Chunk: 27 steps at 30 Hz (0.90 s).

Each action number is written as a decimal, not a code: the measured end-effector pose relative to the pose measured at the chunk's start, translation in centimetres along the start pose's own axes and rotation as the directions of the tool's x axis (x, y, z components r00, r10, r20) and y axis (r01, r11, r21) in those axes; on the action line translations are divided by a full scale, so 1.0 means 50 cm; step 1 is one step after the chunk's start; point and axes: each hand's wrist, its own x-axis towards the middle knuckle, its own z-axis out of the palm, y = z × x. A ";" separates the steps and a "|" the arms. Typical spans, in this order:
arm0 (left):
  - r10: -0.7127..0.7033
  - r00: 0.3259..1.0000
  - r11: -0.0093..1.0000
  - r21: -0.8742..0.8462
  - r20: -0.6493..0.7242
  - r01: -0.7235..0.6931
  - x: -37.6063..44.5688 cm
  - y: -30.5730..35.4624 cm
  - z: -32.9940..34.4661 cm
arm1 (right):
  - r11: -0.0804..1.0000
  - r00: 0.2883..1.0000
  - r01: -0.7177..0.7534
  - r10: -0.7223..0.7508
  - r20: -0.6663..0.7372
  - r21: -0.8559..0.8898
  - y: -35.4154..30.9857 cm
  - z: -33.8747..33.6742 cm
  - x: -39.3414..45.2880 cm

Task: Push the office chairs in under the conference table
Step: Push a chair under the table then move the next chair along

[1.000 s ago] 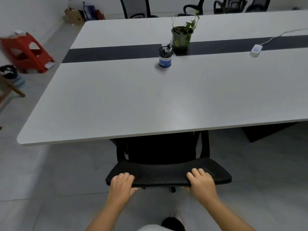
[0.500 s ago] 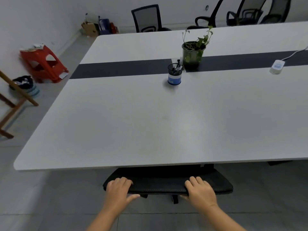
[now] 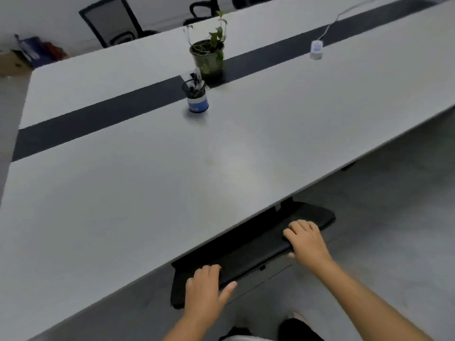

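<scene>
A black office chair (image 3: 256, 252) sits almost wholly under the white conference table (image 3: 123, 205); only the top of its backrest shows past the table's near edge. My left hand (image 3: 205, 290) grips the backrest's left end, fingers curled over the top and thumb out to the side. My right hand (image 3: 305, 241) grips the right end, fingers over the top and thumb beneath. The seat and base are hidden by the tabletop.
On the table stand a pen cup (image 3: 195, 98), a potted plant (image 3: 209, 55) and a white cabled device (image 3: 316, 49). More black chairs (image 3: 110, 20) stand beyond the far side. Boxes (image 3: 27, 55) lie at the back left. Grey floor spreads to the right.
The chair has slid further under the table, with less of its backrest showing. The view has tilted, so the table now runs diagonally. Both hands stayed on the backrest.
</scene>
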 end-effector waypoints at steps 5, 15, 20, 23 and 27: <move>0.442 0.895 0.838 -0.326 -0.063 -0.437 0.015 0.103 -0.006 | 0.792 0.852 -0.469 0.522 -0.034 0.390 -0.068 0.023 -0.171; 0.650 0.617 0.732 -0.584 0.443 -0.352 -0.163 0.350 0.195 | -0.323 -0.074 -0.637 0.929 0.361 0.700 -0.193 0.020 -0.731; 0.651 0.458 0.759 -0.533 0.605 -0.374 -0.281 0.460 0.290 | -0.542 -0.417 -0.378 0.824 0.384 0.751 -0.251 0.007 -0.921; 0.723 0.382 0.690 -0.577 0.575 -0.437 -0.343 0.565 0.328 | -0.533 -0.456 -0.349 0.815 0.357 0.770 -0.227 0.004 -1.023; 0.828 0.266 0.558 -0.675 0.494 -0.483 -0.418 0.707 0.335 | -0.427 -0.479 -0.314 0.842 0.246 0.848 -0.144 -0.029 -1.122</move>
